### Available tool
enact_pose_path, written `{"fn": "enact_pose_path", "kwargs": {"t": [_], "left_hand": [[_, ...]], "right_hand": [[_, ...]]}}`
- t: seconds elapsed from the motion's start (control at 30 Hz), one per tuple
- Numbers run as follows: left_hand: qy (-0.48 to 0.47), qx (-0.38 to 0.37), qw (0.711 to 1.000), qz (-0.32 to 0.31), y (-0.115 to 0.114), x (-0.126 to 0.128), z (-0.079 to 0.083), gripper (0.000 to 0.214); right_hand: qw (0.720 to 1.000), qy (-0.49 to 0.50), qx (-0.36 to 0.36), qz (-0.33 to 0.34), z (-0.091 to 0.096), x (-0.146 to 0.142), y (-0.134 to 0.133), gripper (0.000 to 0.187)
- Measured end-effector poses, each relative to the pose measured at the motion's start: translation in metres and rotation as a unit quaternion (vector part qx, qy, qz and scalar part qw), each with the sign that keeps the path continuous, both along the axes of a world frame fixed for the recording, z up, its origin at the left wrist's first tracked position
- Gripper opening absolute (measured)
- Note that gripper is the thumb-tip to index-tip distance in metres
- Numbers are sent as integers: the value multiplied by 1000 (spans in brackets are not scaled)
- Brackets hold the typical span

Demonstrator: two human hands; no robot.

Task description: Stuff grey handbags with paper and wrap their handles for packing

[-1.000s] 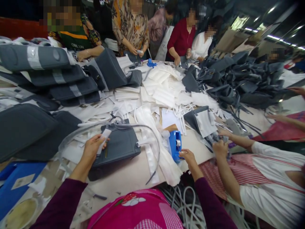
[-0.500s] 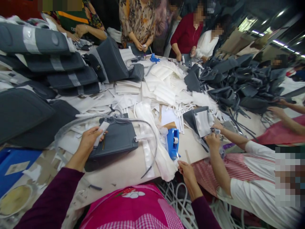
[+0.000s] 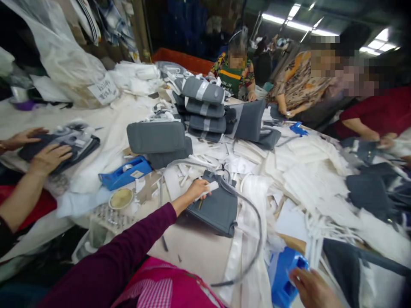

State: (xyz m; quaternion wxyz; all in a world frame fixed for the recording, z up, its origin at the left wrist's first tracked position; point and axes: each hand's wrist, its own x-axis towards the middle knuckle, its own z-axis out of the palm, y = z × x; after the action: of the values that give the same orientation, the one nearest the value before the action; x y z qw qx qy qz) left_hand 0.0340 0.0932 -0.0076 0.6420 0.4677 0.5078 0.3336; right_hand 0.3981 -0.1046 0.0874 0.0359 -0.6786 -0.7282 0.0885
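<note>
My left hand (image 3: 197, 189) is closed on a white wrapping strip (image 3: 212, 186) and rests against a dark grey handbag (image 3: 216, 209). The bag lies on the table, with a gold-coloured zip pull (image 3: 200, 204) beneath my fingers. A long strap in clear wrap (image 3: 257, 214) loops from the bag over the white material. At the lower right, my right hand (image 3: 316, 287) is blurred, thumb and finger pinched together on a small pale bit that looks like tape. It is at the blue tape dispenser (image 3: 284, 267), partly in front of it.
Stacked grey bags (image 3: 205, 109) stand behind my bag. White sheets (image 3: 302, 171) pile up to the right. Left are a second blue dispenser (image 3: 125, 173) and a round tub (image 3: 121, 198). A co-worker's hands (image 3: 48, 158) handle a dark bag at far left; other people stand behind.
The view has swung left, so the bag and dispenser appear further right. My left hand keeps hold of the white strip. My right hand is still by the dispenser, now over its near end.
</note>
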Motion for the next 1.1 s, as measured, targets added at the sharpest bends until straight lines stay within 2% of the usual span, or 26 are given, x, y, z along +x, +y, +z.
{"fn": "enact_pose_path", "kwargs": {"t": [0.03,0.1,0.17,0.27,0.37,0.5,0.63,0.8,1.0,1.1], "left_hand": [[-4,-3,1000,-7,-1,0,-2,21],[-12,-6,1000,-20,-3,-1,-7,19],[-16,-4,999,-29,-3,-1,-10,19],[-17,9,999,-36,-2,-2,-12,16],[-20,20,999,-35,-1,-4,-14,18],[-30,23,998,-43,0,-6,-19,26],[-55,-9,997,-50,0,-11,-22,26],[-67,-3,996,-55,-3,-16,-21,12],[2,23,998,-51,-4,-14,-23,20],[-12,21,997,-71,-2,-13,-25,22]], "right_hand": [[995,-4,-12,94,13,-14,24,22],[973,-45,-23,227,33,-56,79,22],[937,-52,-37,345,40,-108,135,21],[879,-46,-67,470,28,-182,199,23],[837,-58,-82,538,3,-226,233,21],[823,-41,-105,557,-23,-245,258,19],[807,-41,-119,578,-33,-250,271,17],[771,-84,-93,625,-32,-255,271,9],[781,-111,-90,608,-24,-255,272,4],[769,-143,-100,615,-18,-254,280,19]]}}
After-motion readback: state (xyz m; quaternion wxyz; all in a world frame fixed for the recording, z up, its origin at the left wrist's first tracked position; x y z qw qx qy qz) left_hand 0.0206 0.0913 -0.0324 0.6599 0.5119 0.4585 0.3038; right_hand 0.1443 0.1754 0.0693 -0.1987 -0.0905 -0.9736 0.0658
